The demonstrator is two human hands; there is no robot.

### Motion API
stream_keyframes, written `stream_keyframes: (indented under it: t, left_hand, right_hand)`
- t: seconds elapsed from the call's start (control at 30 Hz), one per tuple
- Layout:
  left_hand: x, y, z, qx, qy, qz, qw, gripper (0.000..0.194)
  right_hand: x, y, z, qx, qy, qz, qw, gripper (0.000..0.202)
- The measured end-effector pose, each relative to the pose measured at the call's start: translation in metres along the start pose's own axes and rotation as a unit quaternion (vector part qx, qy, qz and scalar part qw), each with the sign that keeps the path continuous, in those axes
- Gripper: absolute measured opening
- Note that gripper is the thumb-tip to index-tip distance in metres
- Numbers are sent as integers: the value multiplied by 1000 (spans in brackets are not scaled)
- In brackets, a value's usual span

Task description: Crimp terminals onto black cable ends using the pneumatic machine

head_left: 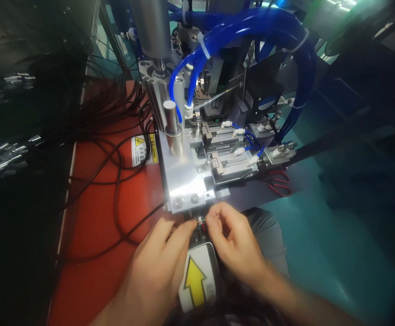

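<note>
Between my two hands, just under the front edge of a metal plate [185, 176], sits a small part with thin red wires [202, 224]. My left hand [165, 253] has its thumb and forefinger pinched at the left side of that part. From the right, my right hand [233, 240] closes its thumb and forefinger at the wires. The fingertips cover most of the part, so its exact kind does not show. Directly below lies a white label with a yellow arrow [195, 280], partly covered by my left hand.
Behind the plate stands a machine with pneumatic cylinders [229, 145] and looped blue air tubes [252, 22]. Black cables [116, 181] spread over the orange surface [92, 226] at left, near a warning label [145, 149]. Red-handled scissors [281, 183] lie at right.
</note>
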State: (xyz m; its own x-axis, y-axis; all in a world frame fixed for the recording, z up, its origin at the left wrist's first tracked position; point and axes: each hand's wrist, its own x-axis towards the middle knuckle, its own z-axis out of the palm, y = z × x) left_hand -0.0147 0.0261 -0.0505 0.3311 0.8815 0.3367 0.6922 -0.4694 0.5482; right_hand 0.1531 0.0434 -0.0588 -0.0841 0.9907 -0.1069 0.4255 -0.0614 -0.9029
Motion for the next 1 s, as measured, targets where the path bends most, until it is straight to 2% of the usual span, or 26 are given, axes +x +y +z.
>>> stream_keyframes:
  t: [0.1,0.2,0.3,0.47,0.63,0.7,1.0]
  left_hand:
    - [-2,-1,0,-11,-6,-14,1000,25]
    - [-2,-1,0,-24,-11,-26,999,25]
    - [0,-1,0,-26,-10,-16,999,22]
    - [5,1,-1,-24,15,2,1000,18]
    - [4,1,1,-28,27,4,999,18]
    - [3,0,1,-35,25,3,999,18]
    - [4,1,1,-43,21,3,999,18]
  right_hand:
    - [0,0,-3,15,-14,49,999,17]
    - [-2,0,-8,20,6,65,998,17]
    - [-1,-6,-7,10,32,22,999,12]
    - [7,-18,0,1,9,-10,1000,13]
    - [6,-12,-3,-46,25,-88,995,14]
    - [4,-7,-5,-64,28,-99,993,15]
    - [3,-4,-4,13,-7,8,1000,16]
